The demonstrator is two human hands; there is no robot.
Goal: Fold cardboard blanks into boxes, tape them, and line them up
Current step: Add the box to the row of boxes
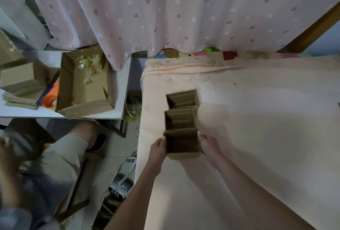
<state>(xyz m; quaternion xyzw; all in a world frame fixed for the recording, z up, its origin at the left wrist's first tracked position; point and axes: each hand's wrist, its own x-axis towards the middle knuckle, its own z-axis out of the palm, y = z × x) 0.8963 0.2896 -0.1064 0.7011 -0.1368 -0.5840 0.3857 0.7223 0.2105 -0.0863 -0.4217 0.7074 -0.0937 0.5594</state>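
Three small open-topped cardboard boxes stand in a row on the peach-covered bed (257, 119). The far box (183, 98) and the middle box (180, 119) touch each other. The near box (183, 144) sits against the middle one. My left hand (159, 147) grips its left wall and my right hand (208, 144) grips its right wall. Flat cardboard blanks (20, 99) are stacked on the white side table (117, 99) at the left.
A large open carton (86, 82) with greenish scraps sits on the side table beside an orange tape roll (50, 100). A pink curtain (165, 12) hangs behind. Another person sits at the lower left (46, 165). Shoes and scraps lie on the floor.
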